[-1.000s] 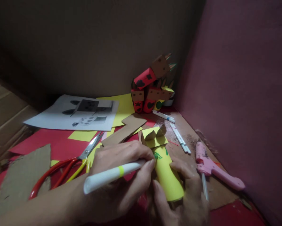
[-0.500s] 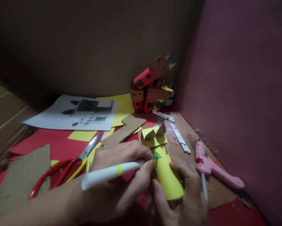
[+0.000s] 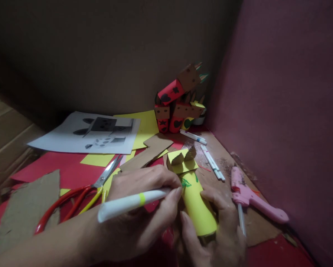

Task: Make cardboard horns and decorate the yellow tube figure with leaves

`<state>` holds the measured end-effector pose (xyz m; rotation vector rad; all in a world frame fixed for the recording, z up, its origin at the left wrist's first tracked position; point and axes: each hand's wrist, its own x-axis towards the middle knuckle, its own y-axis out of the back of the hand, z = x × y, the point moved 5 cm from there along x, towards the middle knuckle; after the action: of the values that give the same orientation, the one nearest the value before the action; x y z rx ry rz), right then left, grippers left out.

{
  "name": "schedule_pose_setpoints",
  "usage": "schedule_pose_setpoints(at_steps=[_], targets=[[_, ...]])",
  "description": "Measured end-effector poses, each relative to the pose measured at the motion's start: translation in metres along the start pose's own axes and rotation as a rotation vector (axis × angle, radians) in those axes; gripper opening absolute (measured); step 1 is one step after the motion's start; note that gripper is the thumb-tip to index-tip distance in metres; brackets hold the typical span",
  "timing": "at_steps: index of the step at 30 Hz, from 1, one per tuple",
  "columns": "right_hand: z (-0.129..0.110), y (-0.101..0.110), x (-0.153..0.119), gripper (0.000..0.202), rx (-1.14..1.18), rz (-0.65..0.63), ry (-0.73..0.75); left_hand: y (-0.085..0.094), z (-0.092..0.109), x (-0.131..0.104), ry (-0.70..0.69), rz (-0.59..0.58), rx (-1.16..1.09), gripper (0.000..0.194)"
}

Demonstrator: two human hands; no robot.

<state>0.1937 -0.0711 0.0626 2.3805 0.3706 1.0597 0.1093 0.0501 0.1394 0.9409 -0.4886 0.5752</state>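
Note:
My left hand (image 3: 146, 207) pinches a white marker pen (image 3: 127, 204) with a lime-yellow band, its blunt end pointing to the lower left. The pen's tip is hidden behind my fingers, close to green marks on a yellow paper-covered tube (image 3: 198, 207). My right hand (image 3: 219, 230) grips that tube around its lower end, thumb on the left and fingers on the right. Fixed at the tube's upper end is a cardboard box head (image 3: 180, 167) with a yellow paper face and two brown cardboard ears.
Red-handled scissors (image 3: 99, 181) lie open at left, near a cardboard scrap (image 3: 29, 207). A printed sheet (image 3: 57, 133) rests behind. Several red and yellow tube figures (image 3: 176, 120) stand at the back. White markers (image 3: 212, 163) and a pink glue gun (image 3: 250, 200) lie at right, beside the wall.
The marker's blunt end has shifted very slightly up and to the right. Both hands keep their hold, and the tube stays in place.

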Motion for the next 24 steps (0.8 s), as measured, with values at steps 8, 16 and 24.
schedule_pose_setpoints(at_steps=[8, 16, 24], targets=[[0.0010, 0.0007, 0.0012, 0.030, 0.003, 0.000, 0.015, 0.0001, -0.0021, 0.0003, 0.019, -0.006, 0.004, 0.012], [0.0008, 0.0007, -0.0001, 0.029, 0.021, -0.008, -0.004, 0.0009, 0.0020, 0.0002, -0.004, 0.013, 0.004, 0.012], [0.0000, 0.0004, 0.0013, 0.030, 0.047, -0.014, 0.028, -0.0003, -0.0005, 0.0020, 0.003, 0.004, 0.010, 0.013]])
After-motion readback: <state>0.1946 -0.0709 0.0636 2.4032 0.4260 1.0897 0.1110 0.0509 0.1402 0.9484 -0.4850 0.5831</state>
